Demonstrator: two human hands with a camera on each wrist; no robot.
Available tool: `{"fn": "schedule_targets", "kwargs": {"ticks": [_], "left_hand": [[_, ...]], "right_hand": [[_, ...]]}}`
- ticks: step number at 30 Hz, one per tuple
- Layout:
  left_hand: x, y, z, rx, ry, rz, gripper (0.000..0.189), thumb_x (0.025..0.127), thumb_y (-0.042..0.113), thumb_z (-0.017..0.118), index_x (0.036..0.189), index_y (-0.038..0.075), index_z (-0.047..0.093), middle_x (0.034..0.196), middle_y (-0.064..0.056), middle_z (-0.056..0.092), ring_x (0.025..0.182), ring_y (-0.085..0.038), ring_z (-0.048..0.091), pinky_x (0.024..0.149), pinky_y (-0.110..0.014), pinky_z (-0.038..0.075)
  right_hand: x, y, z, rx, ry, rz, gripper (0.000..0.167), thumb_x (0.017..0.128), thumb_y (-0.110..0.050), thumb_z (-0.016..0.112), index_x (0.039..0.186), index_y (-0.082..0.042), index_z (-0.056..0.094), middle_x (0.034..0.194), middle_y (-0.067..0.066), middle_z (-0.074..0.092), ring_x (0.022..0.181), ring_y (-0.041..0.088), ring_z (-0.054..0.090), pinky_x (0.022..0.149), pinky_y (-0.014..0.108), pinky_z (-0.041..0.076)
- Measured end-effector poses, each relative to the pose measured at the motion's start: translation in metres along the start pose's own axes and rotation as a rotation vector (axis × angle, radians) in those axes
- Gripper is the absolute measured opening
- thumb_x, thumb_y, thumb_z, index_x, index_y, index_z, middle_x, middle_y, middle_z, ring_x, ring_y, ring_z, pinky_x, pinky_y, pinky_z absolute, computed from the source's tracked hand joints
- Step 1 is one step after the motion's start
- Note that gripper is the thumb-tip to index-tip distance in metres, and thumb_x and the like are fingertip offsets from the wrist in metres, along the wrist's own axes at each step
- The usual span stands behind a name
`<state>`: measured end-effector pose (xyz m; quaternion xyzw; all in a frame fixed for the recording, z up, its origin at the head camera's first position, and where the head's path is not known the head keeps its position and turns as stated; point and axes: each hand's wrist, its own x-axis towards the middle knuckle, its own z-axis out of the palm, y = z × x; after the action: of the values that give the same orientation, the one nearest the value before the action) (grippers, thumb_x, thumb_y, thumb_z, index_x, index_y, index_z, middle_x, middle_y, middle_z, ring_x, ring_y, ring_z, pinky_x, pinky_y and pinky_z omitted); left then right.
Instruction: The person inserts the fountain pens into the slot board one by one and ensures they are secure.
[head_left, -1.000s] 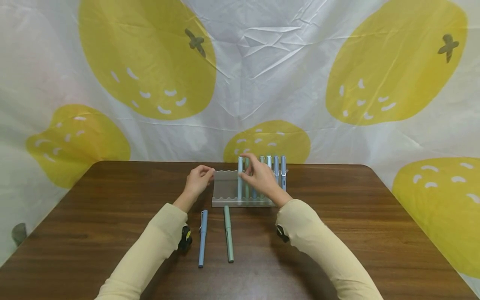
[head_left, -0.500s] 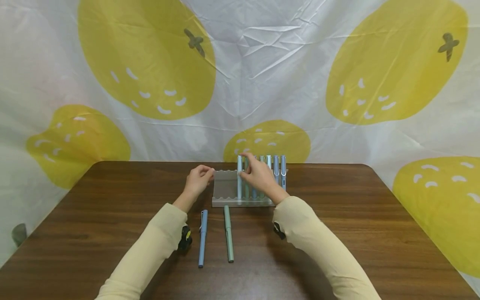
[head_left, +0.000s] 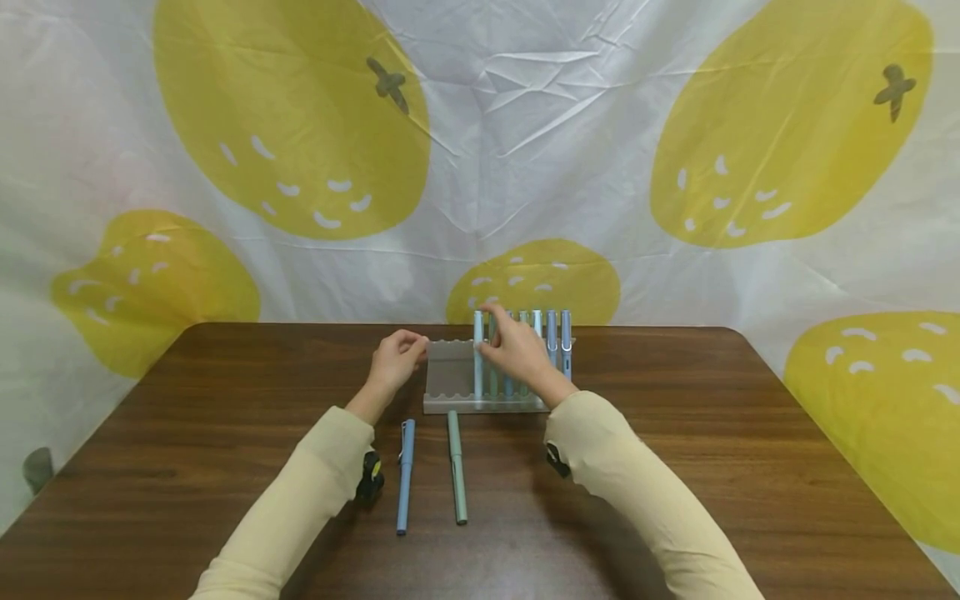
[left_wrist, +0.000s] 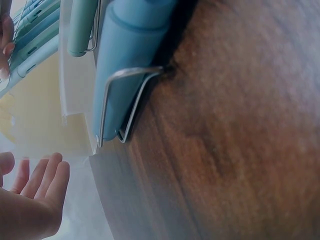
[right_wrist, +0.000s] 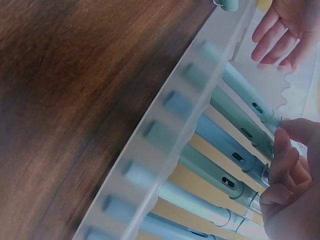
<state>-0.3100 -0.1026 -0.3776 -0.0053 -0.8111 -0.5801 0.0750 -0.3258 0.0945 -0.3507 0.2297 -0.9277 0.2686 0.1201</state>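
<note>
A clear pen rack (head_left: 450,375) stands on the table, with several capped pens upright in its right part. My right hand (head_left: 517,350) pinches the leftmost one, a pale blue pen (head_left: 478,358), between thumb and finger; its lower end sits behind the rack's front lip (right_wrist: 165,115). At the rack's upper left corner, my left hand (head_left: 393,362) holds the edge between thumb and fingertips. In the right wrist view, the left hand's fingers (right_wrist: 272,42) look fairly straight. A blue pen (head_left: 405,479) and a green pen (head_left: 457,471) lie in front of the rack.
The brown wooden table (head_left: 712,458) extends to both sides. Behind it hangs a white cloth (head_left: 525,167) with yellow fruit prints. A small dark object (head_left: 37,469) shows beyond the table's left edge.
My right wrist and sleeve have shifted slightly left, while the fingers stay on the pale blue pen. The left hand and the two lying pens have not visibly moved.
</note>
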Motion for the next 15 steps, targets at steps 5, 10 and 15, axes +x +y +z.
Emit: {"fn": "schedule_targets", "kwargs": {"ticks": [5,10,15], "left_hand": [[0.001,-0.001,0.000,0.004,-0.006,-0.005,0.023,0.090,0.016,0.051,0.100,-0.004,0.056,0.100,-0.023,0.060,0.091,-0.030,0.059,0.072,-0.034,0.049],[0.001,-0.002,0.000,-0.002,-0.007,-0.007,0.023,0.090,0.017,0.052,0.100,-0.004,0.056,0.101,-0.023,0.060,0.091,-0.030,0.059,0.072,-0.034,0.049],[0.001,-0.003,0.001,-0.008,-0.008,-0.011,0.024,0.090,0.017,0.052,0.100,-0.004,0.056,0.102,-0.023,0.059,0.092,-0.031,0.058,0.073,-0.035,0.049]], "right_hand": [[-0.002,-0.001,-0.001,0.017,0.034,-0.025,0.054,0.081,-0.020,0.063,0.129,-0.014,0.039,0.059,-0.004,0.051,0.045,0.011,0.046,0.038,0.026,0.036],[-0.008,0.000,-0.001,0.037,0.084,-0.092,0.048,0.083,-0.019,0.061,0.127,-0.013,0.042,0.057,-0.006,0.048,0.042,0.010,0.043,0.036,0.024,0.034],[-0.017,0.004,0.001,0.039,0.094,-0.137,0.043,0.084,-0.019,0.059,0.124,-0.012,0.045,0.058,-0.008,0.047,0.041,0.009,0.040,0.035,0.024,0.031]]}}
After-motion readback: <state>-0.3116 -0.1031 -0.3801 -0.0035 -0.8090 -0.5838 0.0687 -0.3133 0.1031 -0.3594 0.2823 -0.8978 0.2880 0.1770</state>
